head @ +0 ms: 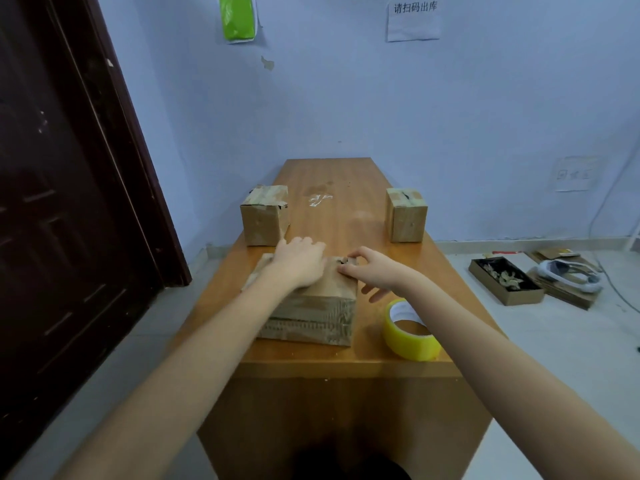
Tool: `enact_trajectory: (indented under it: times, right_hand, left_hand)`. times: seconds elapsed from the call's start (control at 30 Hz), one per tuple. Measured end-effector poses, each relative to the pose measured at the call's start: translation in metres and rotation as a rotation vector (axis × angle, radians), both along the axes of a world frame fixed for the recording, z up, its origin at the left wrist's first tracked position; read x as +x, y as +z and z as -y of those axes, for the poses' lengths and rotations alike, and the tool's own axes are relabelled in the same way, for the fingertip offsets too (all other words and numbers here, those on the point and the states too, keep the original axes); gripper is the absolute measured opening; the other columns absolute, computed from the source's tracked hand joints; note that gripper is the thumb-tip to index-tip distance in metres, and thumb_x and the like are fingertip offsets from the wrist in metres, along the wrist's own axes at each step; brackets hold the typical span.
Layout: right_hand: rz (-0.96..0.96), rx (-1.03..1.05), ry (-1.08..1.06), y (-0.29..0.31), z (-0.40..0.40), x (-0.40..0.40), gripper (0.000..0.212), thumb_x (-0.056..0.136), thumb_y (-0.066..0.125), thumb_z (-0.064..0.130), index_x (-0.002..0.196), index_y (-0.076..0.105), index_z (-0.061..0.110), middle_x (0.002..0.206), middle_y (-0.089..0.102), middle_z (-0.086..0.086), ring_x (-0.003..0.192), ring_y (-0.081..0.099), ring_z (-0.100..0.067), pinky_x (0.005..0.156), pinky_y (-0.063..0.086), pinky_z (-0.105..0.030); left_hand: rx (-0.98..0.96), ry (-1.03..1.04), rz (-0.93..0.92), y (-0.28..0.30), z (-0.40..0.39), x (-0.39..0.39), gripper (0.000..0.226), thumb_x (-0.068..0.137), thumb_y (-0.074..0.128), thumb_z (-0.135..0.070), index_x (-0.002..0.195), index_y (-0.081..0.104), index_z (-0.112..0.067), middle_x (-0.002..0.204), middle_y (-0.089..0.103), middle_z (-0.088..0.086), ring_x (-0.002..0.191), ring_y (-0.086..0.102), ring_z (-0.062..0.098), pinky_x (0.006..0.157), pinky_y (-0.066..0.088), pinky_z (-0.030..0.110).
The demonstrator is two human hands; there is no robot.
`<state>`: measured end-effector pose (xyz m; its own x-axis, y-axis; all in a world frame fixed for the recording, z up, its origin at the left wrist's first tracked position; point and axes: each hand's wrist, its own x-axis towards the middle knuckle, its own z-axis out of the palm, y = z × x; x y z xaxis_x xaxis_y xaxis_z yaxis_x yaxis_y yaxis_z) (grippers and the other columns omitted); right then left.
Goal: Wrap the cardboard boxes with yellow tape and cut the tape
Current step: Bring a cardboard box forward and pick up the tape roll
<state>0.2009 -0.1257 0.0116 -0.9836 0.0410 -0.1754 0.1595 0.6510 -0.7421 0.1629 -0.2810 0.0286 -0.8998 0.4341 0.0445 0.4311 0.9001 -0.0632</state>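
Note:
A low cardboard box [313,315] lies on the near end of the wooden table [346,216]. My left hand [299,263] lies flat on the box top with straight fingers. My right hand [372,270] is at the box's far right corner, thumb and forefinger pinching a small dark bit there, the other fingers spread. What that bit is cannot be told. A roll of yellow tape [410,330] stands on the table just right of the box, under my right forearm. No cutting tool is in view.
Two taped cardboard boxes stand farther back, one at the left edge [265,216] and one at the right edge [407,216]. A dark door [69,202] is on the left. On the floor to the right lie a brown tray [505,280] and flattened cardboard.

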Motion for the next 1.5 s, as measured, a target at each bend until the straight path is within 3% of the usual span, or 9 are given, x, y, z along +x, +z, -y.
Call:
enact_trajectory:
  times: [0.13, 0.27, 0.5, 0.7, 0.77, 0.87, 1.0, 1.17, 1.5]
  right_hand:
    - [-0.172, 0.101, -0.039, -0.009, -0.003, -0.007, 0.048, 0.086, 0.062, 0.047, 0.114, 0.051, 0.010, 0.111, 0.055, -0.008, 0.088, 0.056, -0.020, 0.072, 0.052, -0.035]
    - [-0.182, 0.133, -0.047, -0.009, -0.006, 0.006, 0.043, 0.087, 0.061, 0.048, 0.099, 0.049, 0.008, 0.095, 0.059, -0.006, 0.080, 0.054, -0.020, 0.069, 0.046, -0.035]
    - [-0.138, 0.009, 0.070, -0.004, -0.005, 0.063, 0.027, 0.092, 0.060, 0.029, 0.110, 0.051, 0.010, 0.099, 0.065, -0.006, 0.088, 0.067, -0.021, 0.078, 0.057, -0.042]
    - [-0.190, 0.034, 0.047, -0.015, 0.007, 0.086, 0.027, 0.092, 0.060, 0.034, 0.106, 0.048, 0.014, 0.095, 0.061, 0.001, 0.090, 0.064, -0.021, 0.083, 0.052, -0.042]
    - [-0.231, 0.092, 0.023, -0.016, 0.004, 0.084, 0.029, 0.092, 0.059, 0.038, 0.108, 0.049, 0.015, 0.095, 0.061, 0.002, 0.088, 0.062, -0.018, 0.082, 0.052, -0.039]
    - [-0.309, 0.096, 0.009, -0.017, 0.000, 0.079, 0.030, 0.090, 0.062, 0.036, 0.111, 0.052, 0.016, 0.099, 0.061, 0.000, 0.089, 0.060, -0.016, 0.081, 0.051, -0.033]
    - [-0.391, 0.084, 0.053, -0.020, -0.001, 0.074, 0.023, 0.089, 0.063, 0.027, 0.112, 0.060, 0.024, 0.111, 0.058, 0.000, 0.099, 0.057, -0.010, 0.086, 0.050, -0.030]
    - [-0.442, 0.007, 0.039, -0.028, -0.004, 0.074, 0.012, 0.091, 0.062, 0.019, 0.102, 0.064, 0.024, 0.103, 0.064, 0.003, 0.090, 0.060, -0.003, 0.074, 0.047, -0.012]
    - [-0.403, -0.035, 0.050, -0.029, -0.009, 0.066, 0.020, 0.089, 0.065, 0.025, 0.109, 0.064, 0.020, 0.098, 0.066, 0.005, 0.088, 0.061, -0.004, 0.080, 0.052, -0.022]
  left_hand:
    - [0.195, 0.032, -0.070, -0.036, 0.002, 0.060, 0.057, 0.100, 0.014, -0.050, 0.149, 0.024, -0.024, 0.156, 0.023, 0.006, 0.144, 0.016, 0.025, 0.117, 0.010, 0.047]
    - [0.259, -0.108, -0.078, -0.048, 0.018, 0.044, 0.048, 0.102, 0.019, -0.042, 0.147, 0.028, -0.032, 0.156, 0.023, -0.006, 0.145, 0.014, 0.014, 0.119, 0.003, 0.039]
    - [0.506, -0.402, 0.317, -0.029, 0.047, -0.002, 0.059, 0.077, 0.024, -0.021, 0.126, 0.052, -0.037, 0.144, 0.032, -0.023, 0.140, 0.013, -0.003, 0.117, 0.000, 0.028]
    - [0.689, -0.421, 0.555, -0.019, 0.035, -0.003, 0.050, 0.073, 0.037, -0.002, 0.105, 0.069, -0.024, 0.134, 0.051, -0.016, 0.136, 0.026, -0.002, 0.116, 0.011, 0.028]
    - [0.669, -0.396, 0.506, -0.018, 0.032, 0.001, 0.044, 0.086, 0.040, 0.003, 0.105, 0.070, -0.023, 0.134, 0.052, -0.015, 0.136, 0.030, 0.001, 0.117, 0.017, 0.034]
    - [0.591, -0.373, 0.314, -0.021, 0.028, 0.013, 0.021, 0.095, 0.050, -0.023, 0.104, 0.068, -0.027, 0.131, 0.055, -0.018, 0.125, 0.043, 0.001, 0.108, 0.034, 0.035]
    - [0.647, -0.292, 0.189, -0.028, 0.016, 0.032, 0.017, 0.089, 0.057, -0.045, 0.096, 0.065, -0.033, 0.122, 0.058, -0.019, 0.115, 0.050, 0.003, 0.096, 0.042, 0.032]
    - [0.682, -0.162, 0.104, -0.032, 0.011, 0.036, 0.024, 0.077, 0.063, -0.059, 0.078, 0.060, -0.035, 0.115, 0.061, -0.021, 0.111, 0.053, 0.006, 0.093, 0.044, 0.040]
    - [0.656, -0.171, 0.079, -0.029, -0.002, 0.042, 0.016, 0.086, 0.064, -0.031, 0.074, 0.055, -0.036, 0.115, 0.062, -0.008, 0.113, 0.053, 0.017, 0.097, 0.044, 0.043]
